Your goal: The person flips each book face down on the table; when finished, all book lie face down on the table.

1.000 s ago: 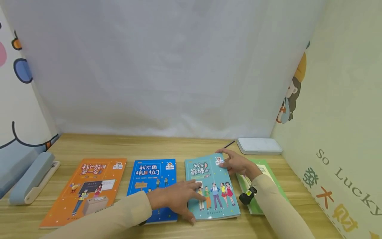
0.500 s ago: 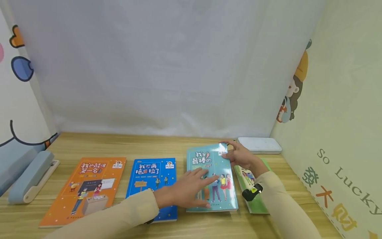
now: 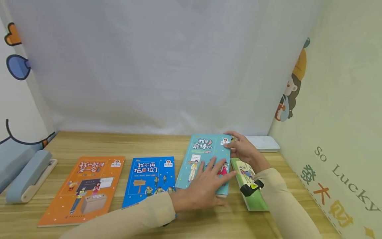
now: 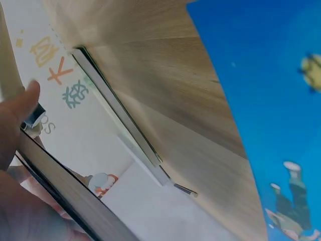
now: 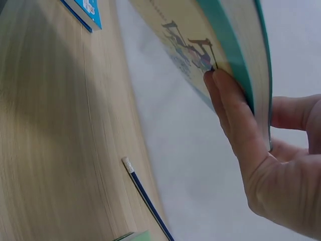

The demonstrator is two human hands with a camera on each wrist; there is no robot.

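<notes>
Teal paperback book with cartoon children on its cover point(image 3: 206, 156) tilted up off the light wooden table point(image 3: 155, 144), far edge raised, near edge low by the left hand. Right hand point(image 3: 243, 149) gripping the raised right edge, fingers curled under the back cover and thumb over the page block, as seen in the right wrist view point(image 5: 251, 130). Left hand point(image 3: 206, 189) pressed flat on the front cover with fingers spread and straight, thumb at the lower edge; thumb tip over the page edge in the left wrist view point(image 4: 20, 108). Bare wood under the lifted book, open toward the white backdrop point(image 3: 155, 66). Just under and right of the right hand, a green-covered book point(image 3: 253, 199) flat on the table, partly hidden by the right sleeve. Beyond the right hand, a flat white rectangular case point(image 3: 265, 143) at the corner, close to the illustrated side wall point(image 3: 343, 132), leaving little room on that side. Blue pencil with a white end point(image 5: 145, 198) on the table below the raised book. Left of the left hand, a bright blue paperback point(image 3: 149, 179) close beside the teal one, then an orange paperback point(image 3: 86, 186), then a pale blue stapler-like device point(image 3: 27, 176) at the far left edge. Broad open strip of table behind the blue and orange books.
</notes>
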